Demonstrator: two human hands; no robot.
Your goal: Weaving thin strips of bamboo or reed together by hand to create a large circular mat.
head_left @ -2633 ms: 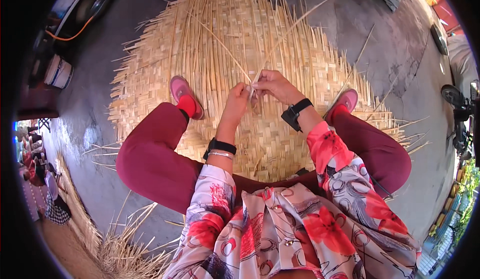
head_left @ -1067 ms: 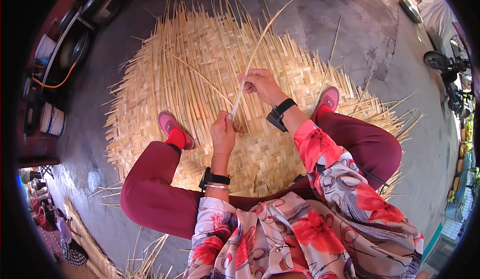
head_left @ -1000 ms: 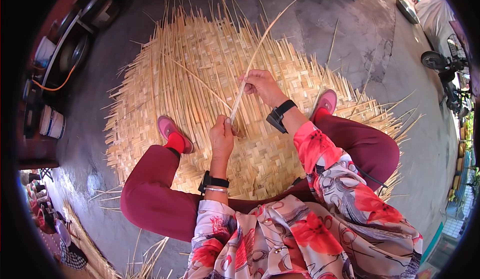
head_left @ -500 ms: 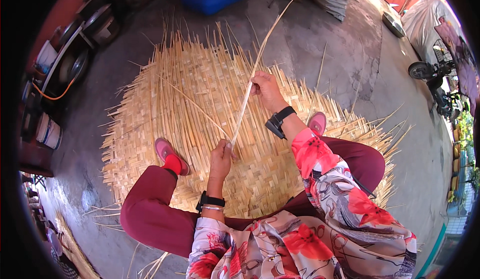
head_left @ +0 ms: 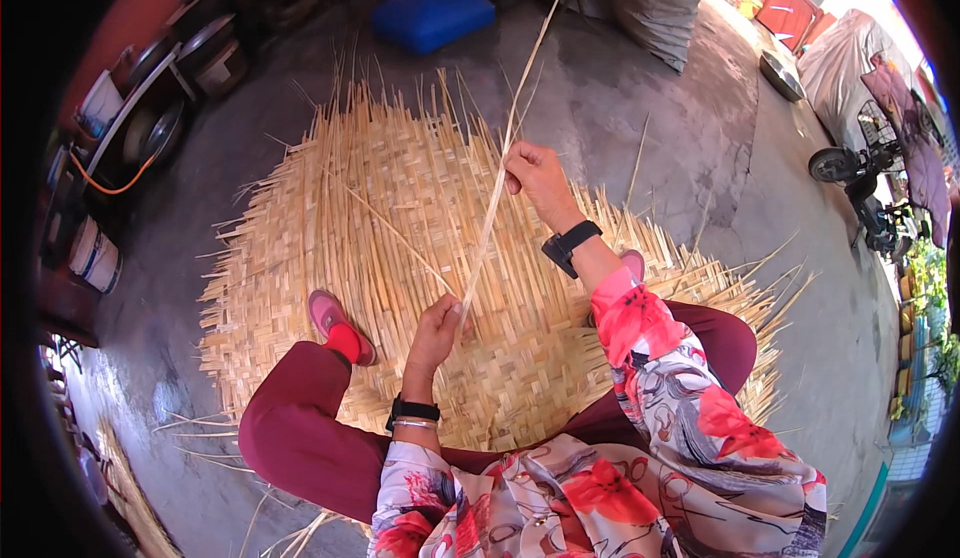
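A big woven mat [head_left: 400, 248] of pale strips lies flat on the grey floor [head_left: 650, 108], and the person sits on its near edge (one red shoe [head_left: 338, 323] rests on the weave). A long thin strip [head_left: 497, 173] rises from the mat, slanting up and away. The right hand [head_left: 535, 173] has its grip closed around the strip's middle. The left hand [head_left: 438, 326] pinches the strip's lower end, just at the mat.

The left hand [head_left: 437, 326] is held low and close to the body, fingers pinched shut. The right hand [head_left: 535, 173] is raised farther out, arm extended, fingers closed in a grip.
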